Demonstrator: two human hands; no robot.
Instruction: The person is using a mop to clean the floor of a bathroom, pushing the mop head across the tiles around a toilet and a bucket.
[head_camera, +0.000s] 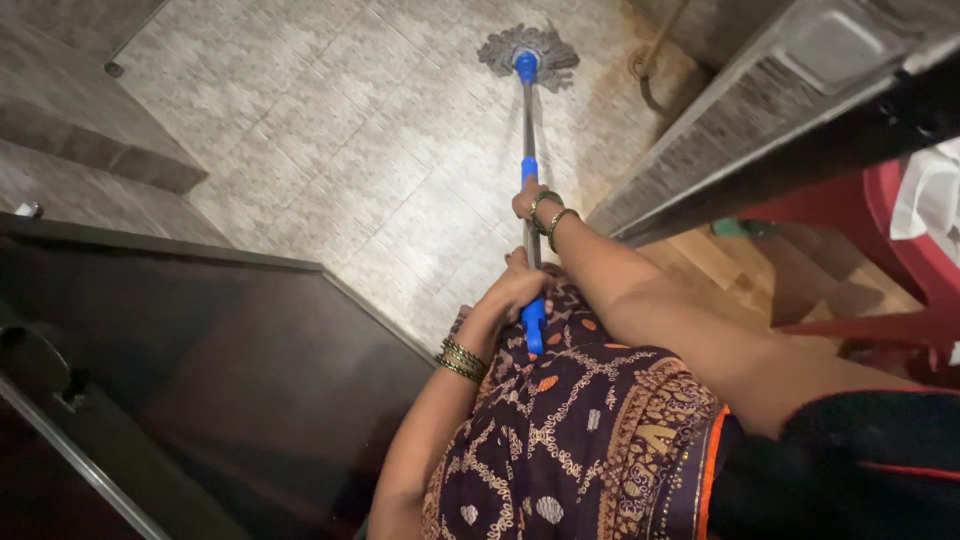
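Both hands grip a mop handle (528, 130): right hand (527, 199) higher, left hand (520, 284) lower, mop head (527, 50) on tiled floor (330, 120).

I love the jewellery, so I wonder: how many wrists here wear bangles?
2. The right wrist, higher on the mop handle, wears gold bangles; the left wrist, near the handle's blue end, wears a stack too. How many bangles are in each stack is too small to tell.

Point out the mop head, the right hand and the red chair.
mop head (528, 50), head view, grey strands.
right hand (527, 200), head view, back of hand.
red chair (880, 215), head view, seat edge.
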